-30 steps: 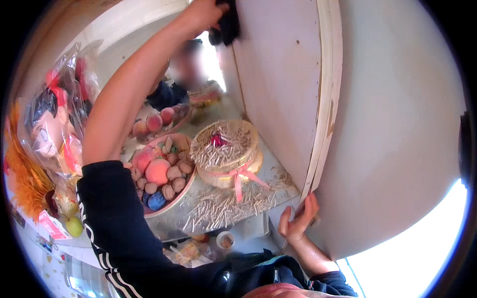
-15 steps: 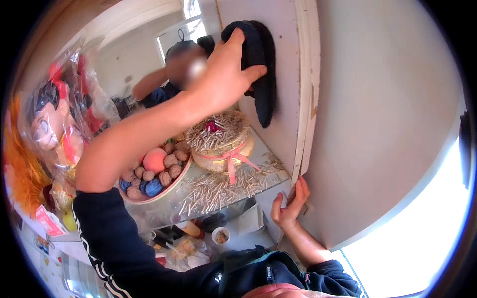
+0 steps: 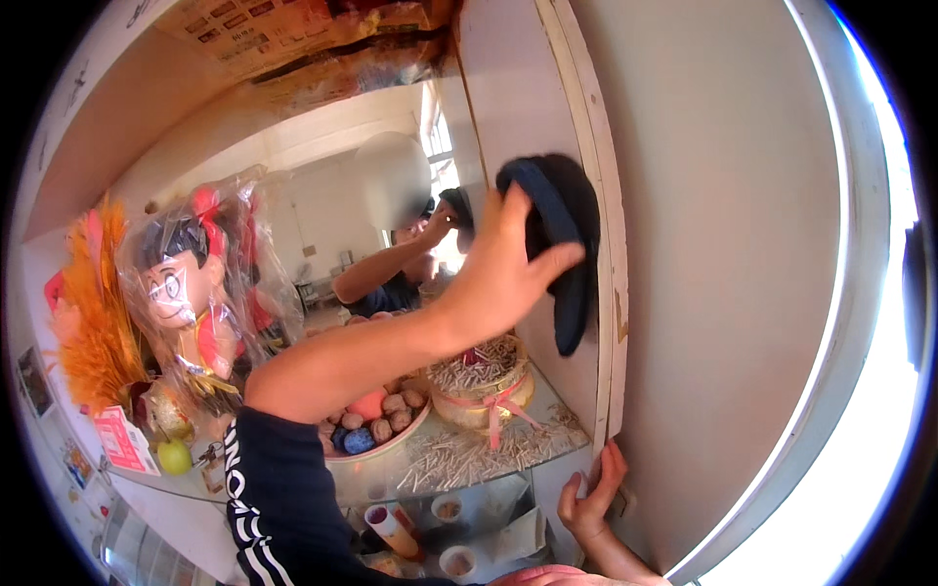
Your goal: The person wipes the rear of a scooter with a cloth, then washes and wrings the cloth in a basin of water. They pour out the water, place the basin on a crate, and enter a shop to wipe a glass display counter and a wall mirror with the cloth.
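Note:
My left hand (image 3: 513,269) reaches up across the cabinet and grips a dark navy folded cloth (image 3: 572,230), thumb and fingers spread over it. The cloth lies against the pale side panel (image 3: 513,107) of the cabinet, near the panel's front edge. Lower down, my right hand (image 3: 596,493) rests against the bottom of that edge, its thumb apart from the upright fingers, with nothing visible in it. Below my left forearm, a round box (image 3: 484,400) with a pink ribbon stands on the glass shelf (image 3: 376,479), covered and surrounded by small silvery sticks.
Left of the box sits a bowl (image 3: 376,446) of walnuts and coloured balls. Farther left stand a plastic-wrapped doll (image 3: 186,293), orange plumes (image 3: 98,313) and a green fruit (image 3: 175,456). A mirror (image 3: 313,215) forms the back. Cups (image 3: 456,561) sit on the shelf below.
The view has tilted upward, so the shelf things appear lower and the cabinet's top now shows. My left hand still holds the cloth to the panel; my right hand stays at the edge.

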A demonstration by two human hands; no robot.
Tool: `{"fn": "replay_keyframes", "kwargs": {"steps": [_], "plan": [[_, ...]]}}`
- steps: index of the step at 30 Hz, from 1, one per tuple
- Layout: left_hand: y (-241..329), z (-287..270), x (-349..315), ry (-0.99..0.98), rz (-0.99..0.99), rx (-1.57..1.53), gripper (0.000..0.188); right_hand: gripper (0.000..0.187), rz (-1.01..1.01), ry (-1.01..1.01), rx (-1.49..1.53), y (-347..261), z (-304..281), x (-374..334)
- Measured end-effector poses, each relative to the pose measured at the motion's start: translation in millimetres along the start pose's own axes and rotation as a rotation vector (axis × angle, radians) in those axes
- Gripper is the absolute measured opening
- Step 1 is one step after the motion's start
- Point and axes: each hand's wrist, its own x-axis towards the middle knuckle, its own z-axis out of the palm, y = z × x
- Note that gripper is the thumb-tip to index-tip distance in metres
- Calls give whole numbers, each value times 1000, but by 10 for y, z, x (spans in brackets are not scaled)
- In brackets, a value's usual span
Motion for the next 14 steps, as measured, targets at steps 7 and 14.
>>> {"fn": "replay_keyframes", "kwargs": {"steps": [7,14], "plan": [[-89,-362,1192,268,121,-37,54,69,-51,-7,-51,-37,0,118],[-105,-860,2381,295,15,-312,53,69,-14,-15,-1,22,-21,91]]}}
